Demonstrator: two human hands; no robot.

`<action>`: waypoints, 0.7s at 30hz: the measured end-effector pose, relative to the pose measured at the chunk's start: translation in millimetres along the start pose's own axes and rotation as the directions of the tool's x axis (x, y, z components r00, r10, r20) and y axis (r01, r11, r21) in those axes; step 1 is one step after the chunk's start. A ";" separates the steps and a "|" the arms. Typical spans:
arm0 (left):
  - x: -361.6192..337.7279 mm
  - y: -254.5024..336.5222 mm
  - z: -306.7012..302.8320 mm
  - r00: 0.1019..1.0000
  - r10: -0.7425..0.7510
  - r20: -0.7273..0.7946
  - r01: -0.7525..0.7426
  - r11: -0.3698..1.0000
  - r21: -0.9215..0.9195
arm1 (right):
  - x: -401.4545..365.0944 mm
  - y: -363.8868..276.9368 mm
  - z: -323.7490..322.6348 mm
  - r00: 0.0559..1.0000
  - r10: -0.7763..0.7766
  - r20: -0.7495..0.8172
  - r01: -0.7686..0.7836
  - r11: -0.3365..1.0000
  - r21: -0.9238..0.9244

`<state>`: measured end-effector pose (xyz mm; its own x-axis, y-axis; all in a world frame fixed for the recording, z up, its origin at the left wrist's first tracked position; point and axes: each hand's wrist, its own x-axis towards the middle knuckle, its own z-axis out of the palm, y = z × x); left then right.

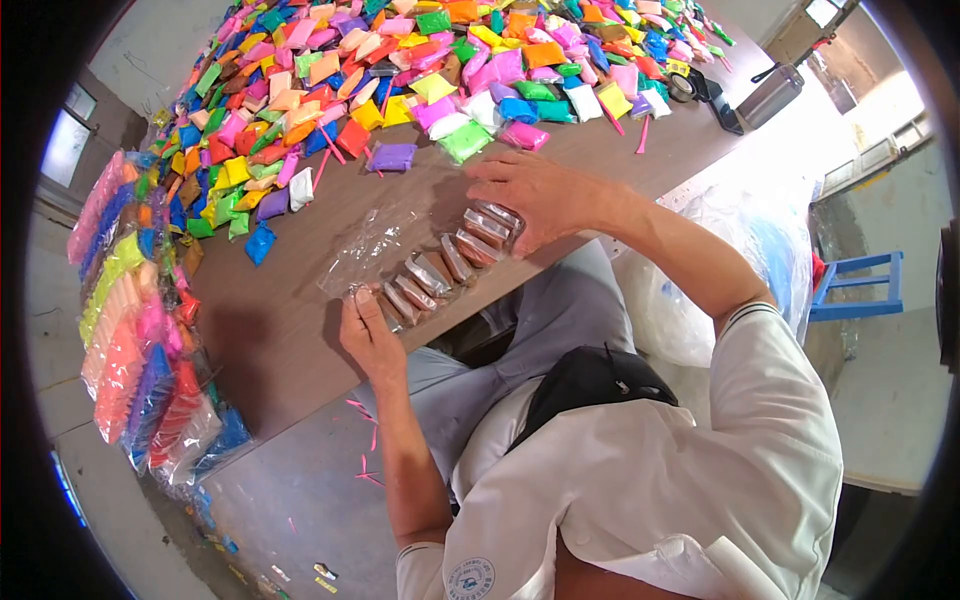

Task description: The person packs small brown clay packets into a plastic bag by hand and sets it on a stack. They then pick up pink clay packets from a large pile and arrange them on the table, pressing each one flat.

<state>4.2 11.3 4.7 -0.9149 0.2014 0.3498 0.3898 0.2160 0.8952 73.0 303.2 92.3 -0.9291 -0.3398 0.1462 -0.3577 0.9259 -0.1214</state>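
A row of several brown packets [432,272] in clear wrapping lies in a clear plastic bag [375,240] at the table's near edge. The bag's loose, crinkled part spreads flat beyond the row. At the row's left end my left hand [372,335] is closed on the bag, thumb on top and other fingers mostly hidden. My right hand [545,200] curls around the right end of the row, thumb on the near side and fingers over the far side.
A large heap of small colourful packets [400,60] covers the table's [300,350] far side. Bigger filled bags [130,340] hang at the left edge. At the far right are a metal flask [770,95] and a black tape dispenser [715,100]. A blue stool [860,285] stands right.
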 end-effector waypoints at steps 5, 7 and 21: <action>-0.9 -2.4 0.3 1.000 -0.010 0.004 0.010 1.000 -0.016 | 0.4 5.4 11.0 1.000 -0.001 0.012 0.001 1.000 0.003; -1.0 0.8 0.1 1.000 -0.015 0.003 0.015 1.000 -0.008 | -0.4 9.8 13.1 1.000 -0.007 0.025 0.006 1.000 0.018; -0.7 -4.2 -0.3 1.000 0.015 0.005 -0.015 1.000 0.005 | -2.1 -9.9 4.0 0.998 -0.029 0.062 0.024 0.996 0.081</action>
<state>3.2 9.9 0.7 -0.9083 0.2095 0.3622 0.4044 0.2178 0.8883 78.1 294.1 89.2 -0.9225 -0.3756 0.0887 -0.3859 0.9011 -0.1975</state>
